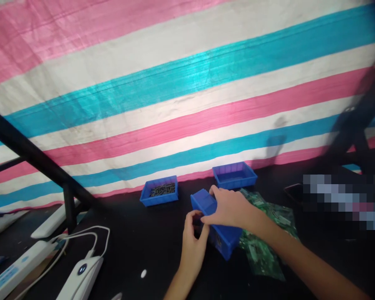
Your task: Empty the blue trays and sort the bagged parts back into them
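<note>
A blue plastic bin is tipped on its side above the black table, its open side turned to the left. My right hand lies over the bin from above, with the fingers on its far part and the thumb reaching toward the near left side. At the bin's left edge my left hand is curled, thumb and fingers bent against the rim. Some small dark pieces show faintly inside the bin; they are too blurred to name. Right beside it lie clear bags of green items, partly under my right forearm.
Behind stand a blue tray with dark screws or nails and another blue tray. At left are a white power strip, a white power bank with cables and a black metal frame. A small white piece lies in front.
</note>
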The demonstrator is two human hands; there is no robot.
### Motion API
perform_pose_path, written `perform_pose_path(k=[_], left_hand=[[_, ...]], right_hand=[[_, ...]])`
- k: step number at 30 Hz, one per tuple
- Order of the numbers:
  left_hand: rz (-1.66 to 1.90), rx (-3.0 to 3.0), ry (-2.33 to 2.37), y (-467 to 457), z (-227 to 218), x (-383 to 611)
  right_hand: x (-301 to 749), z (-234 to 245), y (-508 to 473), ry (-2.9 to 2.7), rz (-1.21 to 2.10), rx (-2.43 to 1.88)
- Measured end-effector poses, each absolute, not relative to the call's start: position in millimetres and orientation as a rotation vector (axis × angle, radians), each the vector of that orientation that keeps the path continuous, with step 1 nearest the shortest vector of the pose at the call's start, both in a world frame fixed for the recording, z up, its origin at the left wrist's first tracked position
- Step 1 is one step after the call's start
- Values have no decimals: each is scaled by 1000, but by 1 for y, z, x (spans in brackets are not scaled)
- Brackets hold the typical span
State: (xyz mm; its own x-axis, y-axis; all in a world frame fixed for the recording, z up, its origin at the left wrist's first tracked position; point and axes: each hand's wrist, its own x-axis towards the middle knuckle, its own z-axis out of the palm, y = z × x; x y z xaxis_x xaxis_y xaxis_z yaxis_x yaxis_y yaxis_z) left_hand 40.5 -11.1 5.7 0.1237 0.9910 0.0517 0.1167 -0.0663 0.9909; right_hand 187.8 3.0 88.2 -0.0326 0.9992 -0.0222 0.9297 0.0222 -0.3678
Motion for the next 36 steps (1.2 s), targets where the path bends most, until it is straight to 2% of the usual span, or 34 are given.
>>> perform_pose_path(k=[9, 36], left_hand=[[1204, 1308, 1182, -10, 3, 41], [1183, 1079, 1146, -10, 6, 36]], right_hand=[[185, 117, -25, -2346, 666, -2094], [183, 117, -29, -2366, 523, -1915]])
